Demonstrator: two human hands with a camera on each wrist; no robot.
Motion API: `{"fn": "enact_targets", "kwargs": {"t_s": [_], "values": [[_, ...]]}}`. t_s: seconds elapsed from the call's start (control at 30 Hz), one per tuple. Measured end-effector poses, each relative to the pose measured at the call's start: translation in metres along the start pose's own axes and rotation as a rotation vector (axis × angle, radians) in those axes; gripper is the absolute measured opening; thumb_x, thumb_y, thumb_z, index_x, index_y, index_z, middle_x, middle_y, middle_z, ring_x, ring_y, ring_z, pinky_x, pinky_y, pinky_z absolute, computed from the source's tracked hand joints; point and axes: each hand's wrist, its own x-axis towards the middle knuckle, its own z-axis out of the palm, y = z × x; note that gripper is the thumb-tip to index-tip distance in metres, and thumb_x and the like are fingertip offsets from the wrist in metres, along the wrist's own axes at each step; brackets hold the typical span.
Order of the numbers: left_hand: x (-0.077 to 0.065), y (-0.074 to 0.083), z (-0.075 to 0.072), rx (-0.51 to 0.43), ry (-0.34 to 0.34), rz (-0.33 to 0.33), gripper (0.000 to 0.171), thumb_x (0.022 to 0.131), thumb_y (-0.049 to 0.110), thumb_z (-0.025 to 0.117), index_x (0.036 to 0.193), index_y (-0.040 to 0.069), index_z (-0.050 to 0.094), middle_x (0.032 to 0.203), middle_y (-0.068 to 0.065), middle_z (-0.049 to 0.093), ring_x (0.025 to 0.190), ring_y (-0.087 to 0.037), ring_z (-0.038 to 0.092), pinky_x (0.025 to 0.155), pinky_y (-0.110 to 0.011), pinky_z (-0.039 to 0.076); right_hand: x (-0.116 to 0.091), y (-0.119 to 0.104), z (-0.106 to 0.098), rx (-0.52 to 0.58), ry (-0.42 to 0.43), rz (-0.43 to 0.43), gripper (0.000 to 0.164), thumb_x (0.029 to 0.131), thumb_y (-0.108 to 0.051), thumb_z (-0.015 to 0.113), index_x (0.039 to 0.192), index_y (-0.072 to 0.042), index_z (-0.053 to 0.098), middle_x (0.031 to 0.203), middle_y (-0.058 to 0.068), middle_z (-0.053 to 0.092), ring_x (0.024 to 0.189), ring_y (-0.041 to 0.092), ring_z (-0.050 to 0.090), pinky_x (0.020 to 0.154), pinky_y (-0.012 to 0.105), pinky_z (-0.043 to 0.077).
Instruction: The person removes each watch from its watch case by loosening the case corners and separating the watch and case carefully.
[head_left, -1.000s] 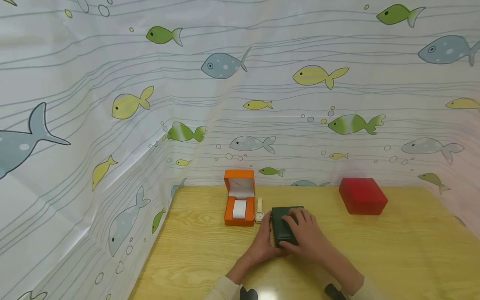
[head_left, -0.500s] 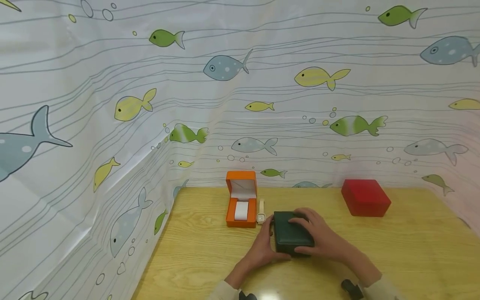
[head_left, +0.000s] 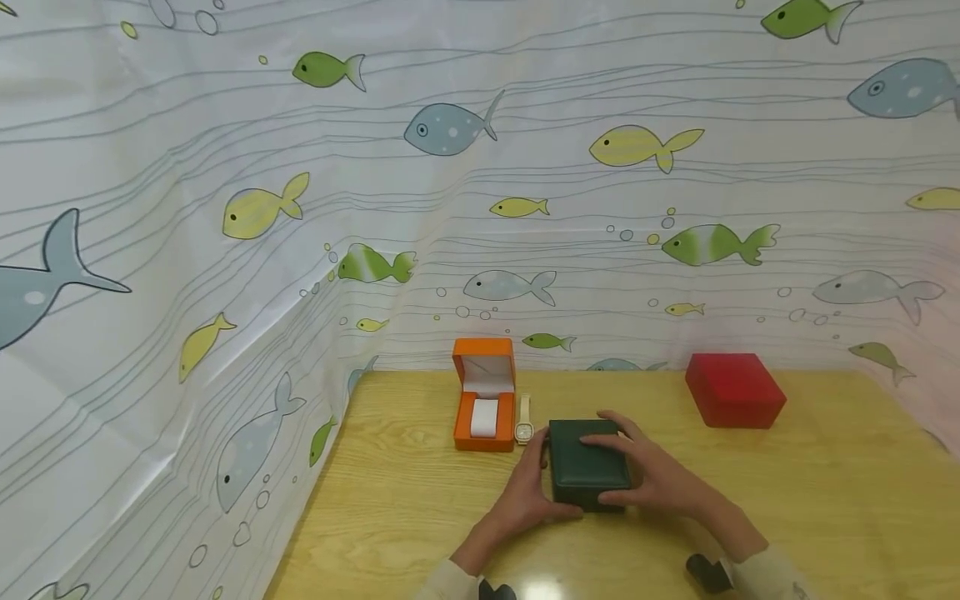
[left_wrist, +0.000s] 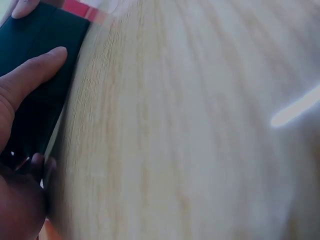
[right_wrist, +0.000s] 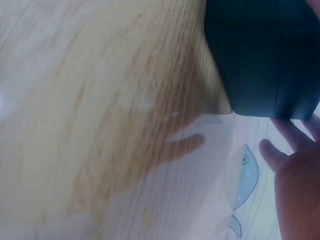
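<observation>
A closed dark green box [head_left: 588,467] sits on the wooden table in front of me, its lid facing up. My left hand [head_left: 523,493] grips its left side, with the thumb [left_wrist: 45,65] laid along the front face in the left wrist view. From the right, my right hand [head_left: 656,477] holds the same box, thumb at the front corner and a finger across the lid. In the right wrist view the green box [right_wrist: 260,60] shows its seam, with fingertips right at its edge. A pale-banded wristwatch [head_left: 523,432] lies just left of the box.
An orange watch box [head_left: 483,445] stands open at the back left, a white cushion [head_left: 484,417] inside it. At the back right is a closed red box [head_left: 735,390]. A fish-print curtain [head_left: 570,233] borders the table [head_left: 405,500] behind and left.
The green box has shifted slightly right and toward me, and more of its front face shows. My right hand has slid from over the lid to its right side. The left hand stays at its side.
</observation>
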Motion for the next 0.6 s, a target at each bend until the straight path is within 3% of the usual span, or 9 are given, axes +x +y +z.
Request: {"fn": "enact_targets", "kwargs": {"t_s": [0.33, 0.6], "values": [[0.0031, -0.0041, 0.0026, 0.018, 0.006, 0.010, 0.120, 0.071, 0.034, 0.095, 0.163, 0.020, 0.019, 0.160, -0.003, 0.042, 0.133, -0.015, 0.050, 0.107, -0.030, 0.050, 0.0038, 0.0032, -0.0015, -0.054, 0.037, -0.041, 0.075, 0.074, -0.050, 0.089, 0.142, -0.041, 0.057, 0.155, 0.014, 0.044, 0.133, 0.030, 0.052, 0.098, 0.053, 0.055], [0.0029, -0.0038, 0.0012, 0.051, -0.002, 0.012, 0.122, 0.071, 0.036, 0.094, 0.164, 0.017, 0.017, 0.162, -0.006, 0.038, 0.141, -0.022, 0.048, 0.114, -0.037, 0.048, 0.0082, 0.0063, -0.0046, -0.069, 0.026, -0.058, 0.072, 0.077, -0.057, 0.084, 0.142, -0.042, 0.057, 0.152, 0.013, 0.047, 0.131, 0.031, 0.055, 0.096, 0.055, 0.055]]}}
